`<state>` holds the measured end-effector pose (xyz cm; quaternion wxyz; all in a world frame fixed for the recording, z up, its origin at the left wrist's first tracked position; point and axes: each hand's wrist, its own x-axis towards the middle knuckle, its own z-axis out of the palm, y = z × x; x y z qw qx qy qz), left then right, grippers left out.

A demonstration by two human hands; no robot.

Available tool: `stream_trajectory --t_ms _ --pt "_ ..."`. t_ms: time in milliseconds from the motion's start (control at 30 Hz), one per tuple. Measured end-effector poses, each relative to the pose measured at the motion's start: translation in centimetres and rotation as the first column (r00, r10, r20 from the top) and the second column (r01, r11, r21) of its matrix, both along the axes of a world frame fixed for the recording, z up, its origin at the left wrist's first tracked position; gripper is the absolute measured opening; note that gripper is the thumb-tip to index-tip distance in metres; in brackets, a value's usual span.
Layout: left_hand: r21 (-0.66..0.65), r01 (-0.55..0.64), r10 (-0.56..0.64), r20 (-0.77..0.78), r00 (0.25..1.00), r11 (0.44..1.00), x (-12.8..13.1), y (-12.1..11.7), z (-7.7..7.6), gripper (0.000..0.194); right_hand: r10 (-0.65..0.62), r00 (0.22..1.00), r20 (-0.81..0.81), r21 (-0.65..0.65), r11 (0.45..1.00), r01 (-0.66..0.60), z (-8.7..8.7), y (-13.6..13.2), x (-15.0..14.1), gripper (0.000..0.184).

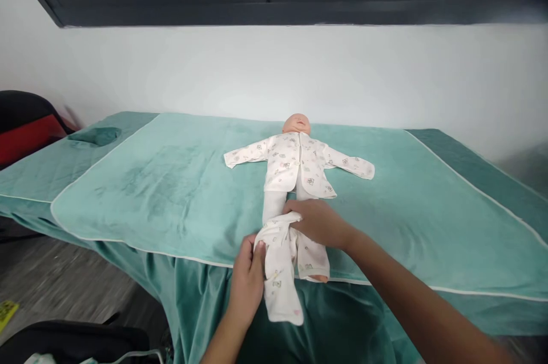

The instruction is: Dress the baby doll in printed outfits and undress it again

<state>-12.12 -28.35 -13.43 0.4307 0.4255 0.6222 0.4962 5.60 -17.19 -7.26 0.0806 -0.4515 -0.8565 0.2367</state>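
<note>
A baby doll (pixel 296 123) lies on its back on the green bed cover, its head toward the wall. It wears a white patterned jacket (pixel 285 161) with the sleeves spread out to both sides. White patterned baby trousers (pixel 280 290) are around its lower legs, and one trouser leg hangs over the bed's front edge. My left hand (pixel 248 273) pinches the trousers at their left side. My right hand (pixel 314 221) is closed on the waistband between the doll's legs. A foot shows at the cuff of the right-hand trouser leg.
The massage bed (pixel 180 187) has a face hole (pixel 96 136) at its left end. Behind it stand a white wall and a dark-framed window (pixel 257 7). A black and red chair (pixel 29 124) is at the left; a black seat (pixel 77 341) is at the lower left.
</note>
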Motion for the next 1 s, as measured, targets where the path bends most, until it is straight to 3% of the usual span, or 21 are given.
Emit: stream_trajectory --t_ms 167,367,567,733,867,933,1000 --pt "0.194 0.077 -0.040 -0.186 0.982 0.978 -1.6 4.4 0.5 0.025 -0.154 0.981 -0.118 -0.070 0.987 0.147 -0.1 0.6 0.2 0.014" --pt "0.357 0.201 -0.094 -0.297 0.950 0.912 -2.2 10.6 1.4 0.026 -0.357 0.895 -0.270 -0.282 0.918 0.281 0.0 1.6 0.1 0.004" --pt "0.347 0.321 -0.054 -0.601 0.797 0.881 -2.1 16.2 0.7 0.035 -0.476 0.836 -0.272 -0.277 0.871 0.406 0.1 2.0 -0.6 0.007" --pt "0.300 0.314 0.019 -0.750 0.661 0.901 -1.6 18.1 -0.3 0.041 -0.574 0.742 -0.347 -0.255 0.819 0.514 -0.4 2.0 -1.2 0.008" --pt "0.252 0.293 0.045 -0.823 0.566 0.922 -1.5 18.7 0.3 0.043 -0.605 0.681 -0.413 -0.283 0.796 0.536 -0.5 2.9 -1.1 0.008" --pt "0.279 0.318 0.057 -0.825 0.562 0.906 -1.5 19.2 1.0 0.043 -0.613 0.661 -0.433 -0.281 0.788 0.547 -0.5 3.5 -1.0 0.010" --pt "0.321 0.340 0.051 -0.789 0.613 0.884 -1.5 19.6 1.4 0.042 -0.619 0.652 -0.438 -0.267 0.782 0.563 -0.5 4.0 -1.0 0.013"
